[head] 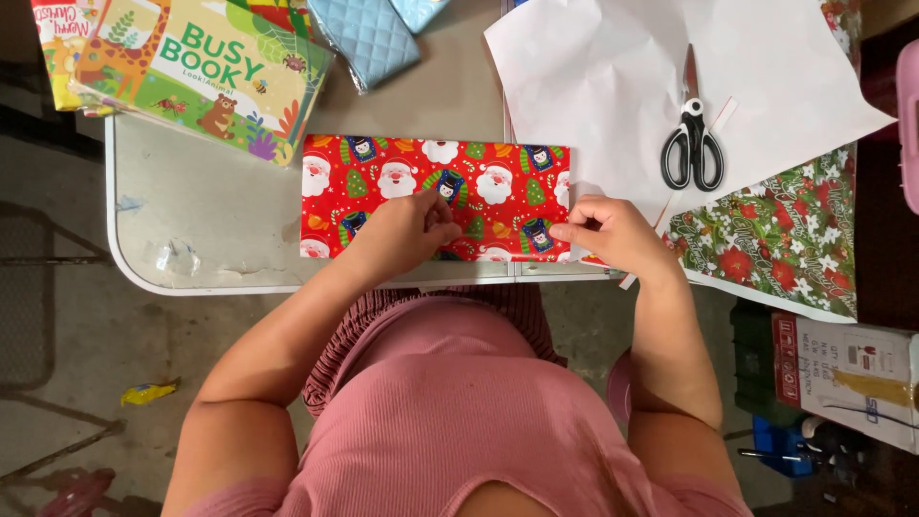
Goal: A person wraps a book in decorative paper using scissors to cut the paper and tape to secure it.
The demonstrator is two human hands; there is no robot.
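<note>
Table (211, 220): left hand (407, 230) and right hand (617, 230) pinch red wrapped parcel (436, 191).

Both hands, left hand (407, 233) and right hand (613, 233), pressing red-wrapped parcel (436, 196), scissors (691, 142) on white paper (593, 77) nearby

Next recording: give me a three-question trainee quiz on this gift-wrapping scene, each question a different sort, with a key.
1. True or false: the scissors lie on the white paper.
2. What are both hands pressing on? A) a book B) the red wrapped parcel C) the blue quilted pouch
3. Fill in: the green flowered wrapping paper lies to the person's ____ side.

Key: 1 true. 2 B: the left hand and right hand both rest on the parcel's near edge, on the table. 3 right.
</note>
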